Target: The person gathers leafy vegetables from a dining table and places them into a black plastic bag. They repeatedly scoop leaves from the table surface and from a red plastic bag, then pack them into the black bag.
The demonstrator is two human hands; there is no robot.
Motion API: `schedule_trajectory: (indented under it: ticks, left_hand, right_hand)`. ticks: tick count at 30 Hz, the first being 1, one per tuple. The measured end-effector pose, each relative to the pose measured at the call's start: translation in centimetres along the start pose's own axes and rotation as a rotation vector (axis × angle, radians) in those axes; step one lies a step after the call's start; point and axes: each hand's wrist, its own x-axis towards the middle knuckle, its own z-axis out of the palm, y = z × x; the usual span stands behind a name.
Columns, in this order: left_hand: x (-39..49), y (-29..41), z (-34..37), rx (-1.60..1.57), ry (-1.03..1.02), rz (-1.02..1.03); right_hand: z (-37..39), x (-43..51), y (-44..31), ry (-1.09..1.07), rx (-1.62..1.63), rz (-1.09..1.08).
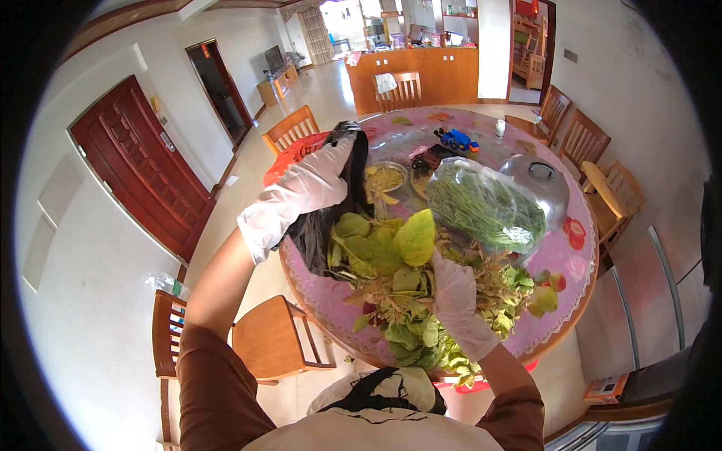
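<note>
My left hand (324,175), in a white disposable glove, holds up the rim of a black plastic bag (316,239) at the table's left side. In a matching glove, my right hand (458,301) is closed around part of a heap of leafy plant stems (412,327). Broad yellow-green leaves (375,248) lie at the bag's mouth; whether they reach inside is hard to see. Drier, pale stems and pods mix with the leaves. Part of the heap hangs over the near table edge, and my right fingertips are hidden by foliage.
A round table (569,265) has a pink floral cover. On it are a clear bag of green vegetables (485,203), a domed metal lid (541,183), a bowl of yellowish pieces (386,177), a blue toy (456,139) and a white bottle (500,128). A wooden chair (271,338) stands left.
</note>
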Motion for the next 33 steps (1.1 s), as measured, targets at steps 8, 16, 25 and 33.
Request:
schedule_trajectory:
  ticks: [8, 16, 25, 33]
  left_hand:
    - [2.0, 1.6, 3.4, 0.041, -0.027, 0.251]
    - [0.4, 3.6, 3.9, -0.158, -0.166, 0.515]
    - [-7.1, 2.7, 9.5, 0.236, 0.118, 0.561]
    - [-5.4, -2.3, 15.9, 0.319, 0.279, 0.502]
  right_hand:
    - [-0.8, 0.4, -1.0, 0.168, -0.257, -0.221]
    - [-0.1, 2.2, -0.8, -0.053, -0.202, -0.230]
    - [6.2, 5.7, 3.6, -0.251, 0.527, 0.430]
    - [12.0, 8.8, 6.4, 0.021, 2.338, 0.839]
